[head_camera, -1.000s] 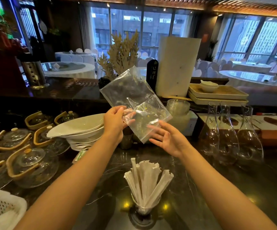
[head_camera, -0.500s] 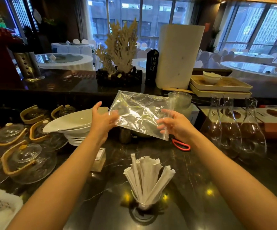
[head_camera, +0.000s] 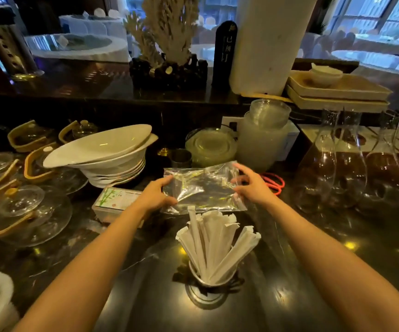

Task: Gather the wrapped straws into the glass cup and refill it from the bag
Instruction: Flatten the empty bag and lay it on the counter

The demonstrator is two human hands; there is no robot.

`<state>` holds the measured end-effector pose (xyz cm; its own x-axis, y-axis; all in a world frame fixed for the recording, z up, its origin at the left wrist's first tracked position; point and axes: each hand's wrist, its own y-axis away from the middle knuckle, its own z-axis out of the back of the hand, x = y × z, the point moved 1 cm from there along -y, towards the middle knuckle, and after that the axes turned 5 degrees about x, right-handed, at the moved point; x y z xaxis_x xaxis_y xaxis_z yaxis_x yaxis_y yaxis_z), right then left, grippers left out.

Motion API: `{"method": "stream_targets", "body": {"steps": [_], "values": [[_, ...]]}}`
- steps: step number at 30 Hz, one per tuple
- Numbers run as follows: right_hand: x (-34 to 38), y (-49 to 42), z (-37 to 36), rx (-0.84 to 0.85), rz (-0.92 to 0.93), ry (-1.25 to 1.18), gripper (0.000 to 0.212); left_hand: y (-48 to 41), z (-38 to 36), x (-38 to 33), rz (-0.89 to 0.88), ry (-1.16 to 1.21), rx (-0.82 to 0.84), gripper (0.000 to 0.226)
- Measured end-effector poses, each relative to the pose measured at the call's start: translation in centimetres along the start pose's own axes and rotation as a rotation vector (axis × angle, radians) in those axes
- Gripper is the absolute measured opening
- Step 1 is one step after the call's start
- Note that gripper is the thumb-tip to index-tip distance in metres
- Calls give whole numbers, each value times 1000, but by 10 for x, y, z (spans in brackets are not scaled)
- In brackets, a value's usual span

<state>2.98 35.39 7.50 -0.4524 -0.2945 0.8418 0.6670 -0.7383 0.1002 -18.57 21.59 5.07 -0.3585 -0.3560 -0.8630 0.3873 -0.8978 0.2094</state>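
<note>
The clear, crinkled plastic bag lies nearly flat, low over the dark marble counter, just behind the glass cup; I cannot tell whether it rests on the stone. It looks empty. My left hand grasps its left edge, thumb on top and fingers under the film. My right hand is at its right edge with the fingers spread and curled over the plastic; whether they pinch it or only touch it I cannot tell.

In front of the bag, nearer to me, the small footed glass cup stands upright on the counter, packed with white paper-wrapped straws that fan out above its rim.

Just left of my left wrist sits a small rectangular box with a green bamboo print. Behind it is a stack of wide white ceramic bowls, and further left are glass teapots with tan handles. Behind the bag stand a small metal cup and a stack of clear glass plates. Red-handled scissors lie just beyond my right hand, and three clear glass carafes stand in a row to the right.
</note>
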Motion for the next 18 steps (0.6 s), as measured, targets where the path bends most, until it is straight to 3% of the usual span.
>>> {"method": "stream_targets", "body": {"steps": [2, 4, 7, 11, 15, 18], "values": [[-21, 3, -13, 22, -54, 70, 47, -2, -12, 18, 75, -47, 69, 85], [-48, 1, -30, 75, -147, 106, 41, -8, -30, 40, 182, -81, 133, 89], [-66, 2, -42, 109, -164, 269, 44, -7, -42, 52, 219, -148, 143, 91], [-72, 0, -48, 218, -200, 443, 45, -12, -44, 55, 158, -208, 162, 75], [-75, -1, -55, 213, -252, 473, 40, -14, -47, 60, 228, -450, 215, 71], [-78, -3, -55, 281, -308, 640, 55, -12, -46, 59, 240, -616, 321, 79]]}}
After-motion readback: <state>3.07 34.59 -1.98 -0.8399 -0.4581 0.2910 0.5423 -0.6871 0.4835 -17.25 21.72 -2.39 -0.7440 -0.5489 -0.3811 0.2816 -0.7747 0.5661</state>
